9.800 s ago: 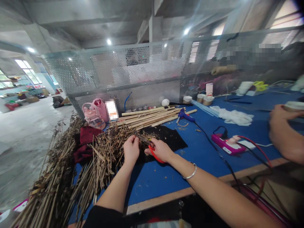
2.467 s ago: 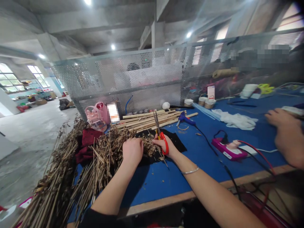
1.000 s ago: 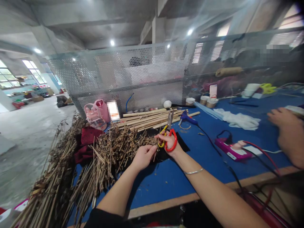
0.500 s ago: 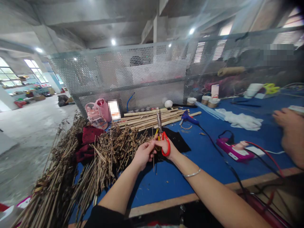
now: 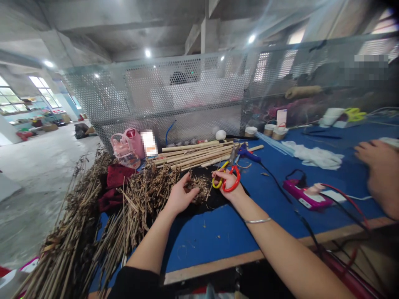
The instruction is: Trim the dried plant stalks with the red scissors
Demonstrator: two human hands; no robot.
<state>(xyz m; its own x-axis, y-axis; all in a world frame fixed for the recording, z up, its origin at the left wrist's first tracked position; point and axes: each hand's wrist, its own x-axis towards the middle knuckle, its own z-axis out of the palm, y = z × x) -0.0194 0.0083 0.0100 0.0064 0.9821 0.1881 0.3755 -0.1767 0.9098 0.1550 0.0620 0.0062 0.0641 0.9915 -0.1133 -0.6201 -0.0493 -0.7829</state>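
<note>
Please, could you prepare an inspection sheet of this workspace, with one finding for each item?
Surface: blue table, a few small scraps scattered near the front edge.
Things in use: scissors; dried stems heaped at left; plant bits on a black cloth.
Clutter: wooden sticks, glue gun, white gloves.
Hands: right hand holds the scissors; left hand is open by the plant bits, contact unclear.
Cables: black cord runs from the glue gun, passing left of a purple power strip.
Surroundings: perforated screen behind; another person's hand at far right.
</note>
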